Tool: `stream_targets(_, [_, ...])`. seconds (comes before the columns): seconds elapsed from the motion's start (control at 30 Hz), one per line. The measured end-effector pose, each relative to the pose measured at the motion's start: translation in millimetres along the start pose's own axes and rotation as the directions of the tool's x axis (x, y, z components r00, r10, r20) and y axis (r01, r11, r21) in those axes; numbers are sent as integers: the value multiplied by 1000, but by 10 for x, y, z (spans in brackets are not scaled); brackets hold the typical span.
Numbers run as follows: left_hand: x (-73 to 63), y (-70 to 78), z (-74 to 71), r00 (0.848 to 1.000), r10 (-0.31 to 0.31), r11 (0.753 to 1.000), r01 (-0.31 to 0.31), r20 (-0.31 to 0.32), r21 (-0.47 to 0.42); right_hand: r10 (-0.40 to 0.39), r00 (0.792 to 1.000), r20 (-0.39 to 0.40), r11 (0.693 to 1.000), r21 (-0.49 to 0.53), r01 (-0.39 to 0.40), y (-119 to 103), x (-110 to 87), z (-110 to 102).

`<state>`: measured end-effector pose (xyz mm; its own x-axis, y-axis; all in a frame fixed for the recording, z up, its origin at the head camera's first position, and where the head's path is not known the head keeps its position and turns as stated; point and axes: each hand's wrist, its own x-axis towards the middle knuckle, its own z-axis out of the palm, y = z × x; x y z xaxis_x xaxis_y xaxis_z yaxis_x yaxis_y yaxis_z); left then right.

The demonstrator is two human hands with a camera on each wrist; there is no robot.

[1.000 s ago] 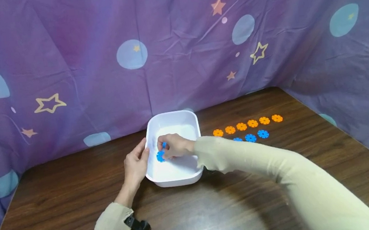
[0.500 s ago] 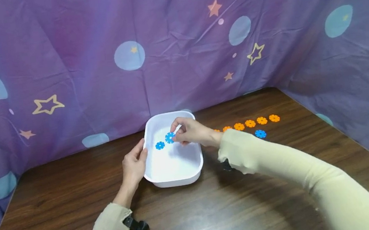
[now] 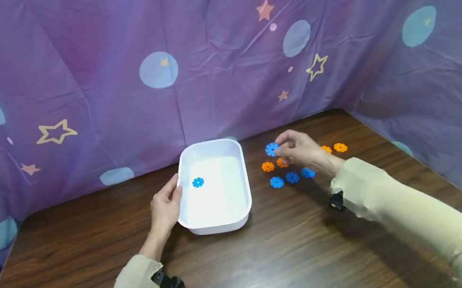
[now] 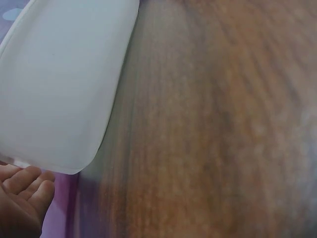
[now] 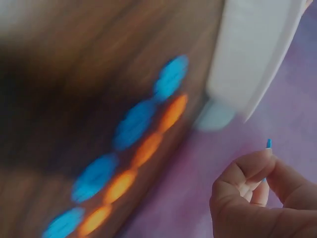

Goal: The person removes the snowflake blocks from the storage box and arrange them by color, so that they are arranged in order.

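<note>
My right hand (image 3: 302, 149) pinches a blue flower-shaped plastic disc (image 3: 272, 149) between thumb and forefinger, raised over the table right of the white tub. In the right wrist view only the thin edge of this disc (image 5: 269, 143) shows at the fingertips. A single blue disc (image 3: 198, 182) lies inside the white plastic tub (image 3: 219, 228), left of its middle. At the tub's left side, my left hand (image 3: 165, 209) holds the wall near the rim. Its fingers (image 4: 22, 181) show just beyond the tub's edge in the left wrist view.
Right of the tub, a row of orange discs (image 3: 268, 167) lies behind a row of blue discs (image 3: 277, 182); my right hand covers part of both. The dark wooden table (image 3: 245, 266) ends at a purple curtain (image 3: 123, 104) behind and to the right.
My right hand has lifted one blue disc out of the tub and carried it right, over the rows. Another blue disc stays in the tub. The left hand keeps its place.
</note>
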<state>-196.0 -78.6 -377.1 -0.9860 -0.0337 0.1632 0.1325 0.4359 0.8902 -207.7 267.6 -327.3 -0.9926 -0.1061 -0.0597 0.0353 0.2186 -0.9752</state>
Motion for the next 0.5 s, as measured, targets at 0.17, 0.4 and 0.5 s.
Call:
stream_targets(0.17, [0,9,-4,1000,-13,1000,13,12,-13,26,997,-77,997,-74,-32,211,-154,-494])
stream_targets(0.4, [1,16,-8,999,-21,999,21,25,-25,59,983,-173,979,-181,-90,498,-313,-962])
stream_targets(0.5, [-2,22,-14,999,-29,999,29,28,-19,87,981,-174,966,-226,-126,570,-356,-1066])
